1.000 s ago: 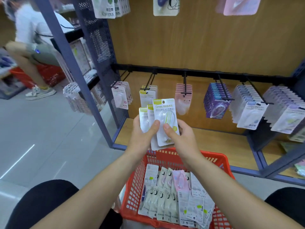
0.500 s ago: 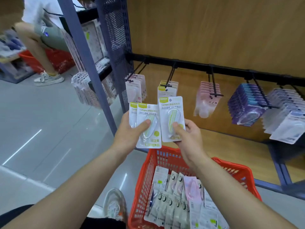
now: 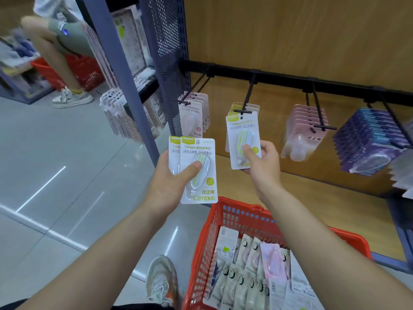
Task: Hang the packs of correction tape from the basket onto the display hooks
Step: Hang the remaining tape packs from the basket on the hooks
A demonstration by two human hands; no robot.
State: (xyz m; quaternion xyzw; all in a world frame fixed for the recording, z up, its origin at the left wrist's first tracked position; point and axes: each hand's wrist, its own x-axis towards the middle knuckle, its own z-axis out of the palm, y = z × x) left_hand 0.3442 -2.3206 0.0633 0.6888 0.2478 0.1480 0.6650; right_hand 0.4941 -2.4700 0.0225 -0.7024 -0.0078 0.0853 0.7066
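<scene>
Basket sits below hooks; packs lie inside it.

A black metal rail ran across the wooden back panel, carrying thin black hooks. From left to right hung pale pink card packs, green-topped packs, pink packs and purple-blue packs. Below lay a wooden shelf board, with a red plastic mesh basket of flat packs in front.

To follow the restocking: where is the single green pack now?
In the head view, the single green pack is right of centre, pinched by the right hand just under the second hook from the left.
</scene>
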